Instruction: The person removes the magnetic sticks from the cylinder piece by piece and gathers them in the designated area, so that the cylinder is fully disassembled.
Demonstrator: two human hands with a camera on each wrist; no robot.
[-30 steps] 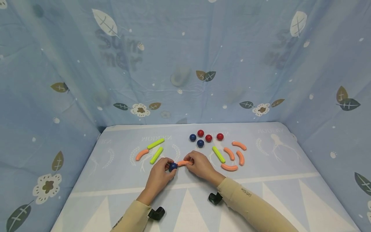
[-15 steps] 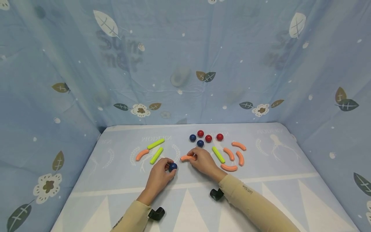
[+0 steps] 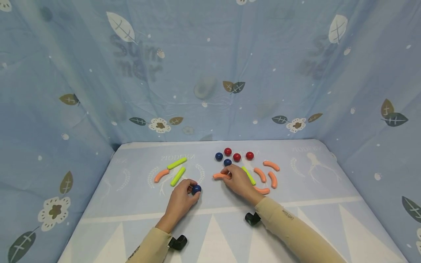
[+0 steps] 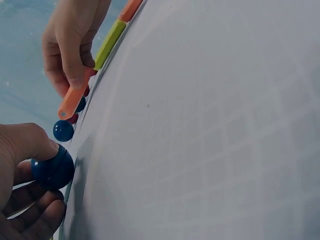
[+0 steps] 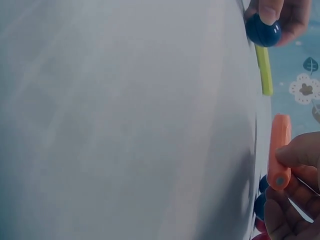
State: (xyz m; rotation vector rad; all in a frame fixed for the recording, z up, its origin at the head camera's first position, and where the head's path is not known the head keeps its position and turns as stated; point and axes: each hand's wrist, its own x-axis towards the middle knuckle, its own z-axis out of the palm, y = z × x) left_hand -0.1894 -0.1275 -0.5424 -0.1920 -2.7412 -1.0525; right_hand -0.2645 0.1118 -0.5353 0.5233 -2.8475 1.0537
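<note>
My left hand (image 3: 183, 195) pinches a dark blue ball (image 4: 52, 168) between thumb and fingers, close over the table. In my right hand (image 3: 239, 181) is a curved orange stick (image 5: 279, 152) with a grey dot on its end face, held between thumb and fingers. The free end of that stick points left, apart from the ball. Beyond the right hand in the head view lies another blue ball (image 3: 227, 162). A lime green stick (image 3: 249, 175) and an orange stick (image 3: 263, 190) sit partly hidden behind the right hand.
Further back are a third blue ball (image 3: 219, 156) and several red balls (image 3: 236, 157). Several curved orange sticks (image 3: 271, 165) lie to the right. On the left rest two green sticks (image 3: 178, 176) and an orange one (image 3: 161, 175). A patterned curtain (image 3: 204, 65) encloses the table.
The orange stick, earlier touching the blue ball at the left hand, has moved away right and back with the right hand. My left hand with its ball has stayed in place.
</note>
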